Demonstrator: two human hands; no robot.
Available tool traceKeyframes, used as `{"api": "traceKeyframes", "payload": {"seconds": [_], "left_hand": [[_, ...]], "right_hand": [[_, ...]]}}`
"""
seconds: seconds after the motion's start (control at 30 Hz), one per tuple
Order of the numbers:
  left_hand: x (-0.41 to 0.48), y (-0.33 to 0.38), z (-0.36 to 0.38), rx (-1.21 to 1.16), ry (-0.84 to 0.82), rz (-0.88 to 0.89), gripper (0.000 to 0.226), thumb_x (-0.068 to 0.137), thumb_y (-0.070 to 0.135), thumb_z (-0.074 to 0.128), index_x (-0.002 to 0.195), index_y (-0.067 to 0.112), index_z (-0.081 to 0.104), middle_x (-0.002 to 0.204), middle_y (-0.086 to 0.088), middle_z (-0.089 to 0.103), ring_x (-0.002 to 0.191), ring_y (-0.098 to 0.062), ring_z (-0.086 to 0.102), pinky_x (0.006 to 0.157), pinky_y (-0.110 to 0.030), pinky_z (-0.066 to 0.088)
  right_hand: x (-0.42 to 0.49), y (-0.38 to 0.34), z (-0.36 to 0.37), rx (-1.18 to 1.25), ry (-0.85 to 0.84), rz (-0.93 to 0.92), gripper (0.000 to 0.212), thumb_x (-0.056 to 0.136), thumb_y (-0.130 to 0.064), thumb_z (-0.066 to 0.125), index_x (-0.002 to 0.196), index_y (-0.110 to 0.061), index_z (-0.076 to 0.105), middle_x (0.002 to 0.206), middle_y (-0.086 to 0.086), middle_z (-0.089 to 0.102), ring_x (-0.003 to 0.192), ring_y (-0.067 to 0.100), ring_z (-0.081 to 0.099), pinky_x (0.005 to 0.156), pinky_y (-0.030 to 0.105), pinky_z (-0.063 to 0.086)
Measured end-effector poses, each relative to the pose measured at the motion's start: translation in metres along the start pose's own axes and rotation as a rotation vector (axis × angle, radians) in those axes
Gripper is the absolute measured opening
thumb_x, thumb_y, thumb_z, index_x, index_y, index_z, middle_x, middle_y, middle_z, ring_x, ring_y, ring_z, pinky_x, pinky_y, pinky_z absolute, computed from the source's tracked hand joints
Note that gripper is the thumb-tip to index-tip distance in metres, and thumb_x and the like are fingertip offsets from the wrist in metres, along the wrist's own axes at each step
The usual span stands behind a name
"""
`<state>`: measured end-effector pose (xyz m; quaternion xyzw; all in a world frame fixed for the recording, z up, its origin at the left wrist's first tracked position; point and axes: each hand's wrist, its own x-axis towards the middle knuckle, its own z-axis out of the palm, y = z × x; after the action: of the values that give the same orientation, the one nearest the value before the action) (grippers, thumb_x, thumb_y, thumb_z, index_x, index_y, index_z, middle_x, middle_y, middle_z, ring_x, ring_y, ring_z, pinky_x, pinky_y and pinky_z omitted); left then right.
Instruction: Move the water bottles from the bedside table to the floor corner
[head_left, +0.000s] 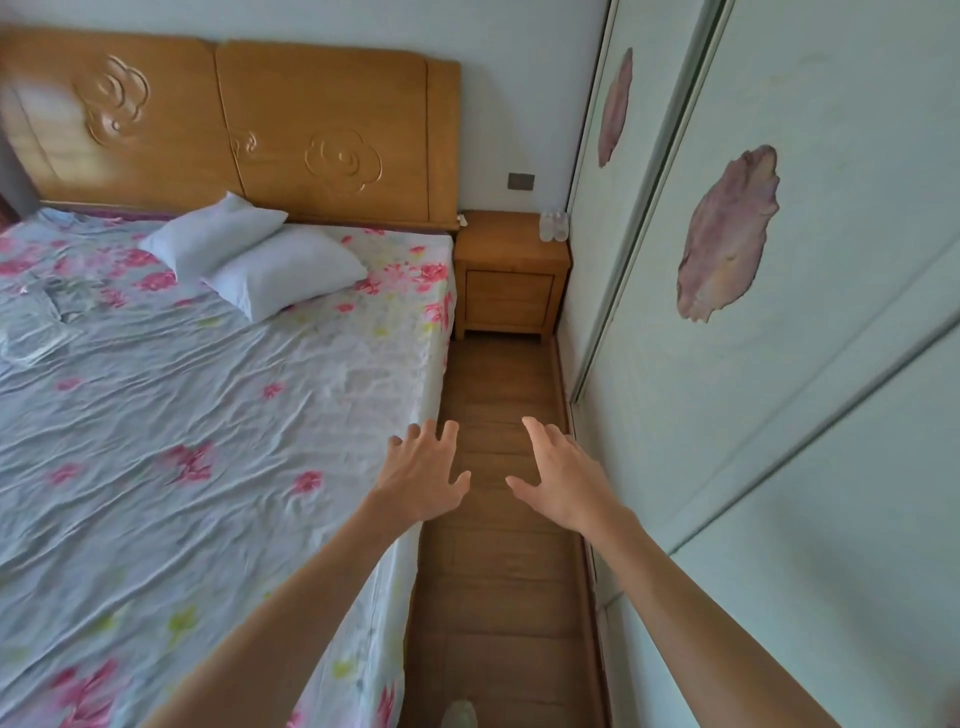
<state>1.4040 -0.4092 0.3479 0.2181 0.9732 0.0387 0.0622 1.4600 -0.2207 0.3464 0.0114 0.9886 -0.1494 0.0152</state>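
Note:
Clear water bottles stand together at the back right corner of the wooden bedside table, close to the wardrobe. They are small in view and their number is hard to tell. My left hand is stretched out in front of me over the bed's edge, fingers spread, holding nothing. My right hand reaches forward over the floor strip, fingers straight and empty. Both hands are far short of the table.
A bed with a floral sheet and two white pillows fills the left. A sliding wardrobe lines the right. Between them runs a narrow wooden floor strip up to the table. A shoe tip shows at the bottom.

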Motion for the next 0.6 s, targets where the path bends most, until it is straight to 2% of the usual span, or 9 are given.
{"api": "traceKeyframes", "payload": {"seconds": [0.37,0.6], "left_hand": [[0.127,-0.035,-0.018,-0.006,0.013,-0.010,0.067,0.090,0.055,0.048,0.144,0.018,0.032,0.139,-0.008,0.046,0.118,-0.025,0.052,0.099,-0.040,0.047],[0.231,-0.037,-0.029,-0.003,0.017,-0.042,0.069,0.091,0.056,0.048,0.146,0.019,0.028,0.143,-0.008,0.042,0.124,-0.026,0.049,0.103,-0.043,0.045]], "right_hand": [[0.131,0.027,-0.010,0.004,0.016,0.003,0.083,0.089,-0.052,0.060,0.152,-0.021,0.015,0.142,0.001,0.045,0.124,0.019,0.050,0.090,0.033,0.051],[0.234,0.067,-0.022,0.002,0.016,-0.028,0.082,0.090,-0.051,0.059,0.153,-0.021,0.015,0.144,0.001,0.044,0.128,0.019,0.048,0.091,0.033,0.051]]}}
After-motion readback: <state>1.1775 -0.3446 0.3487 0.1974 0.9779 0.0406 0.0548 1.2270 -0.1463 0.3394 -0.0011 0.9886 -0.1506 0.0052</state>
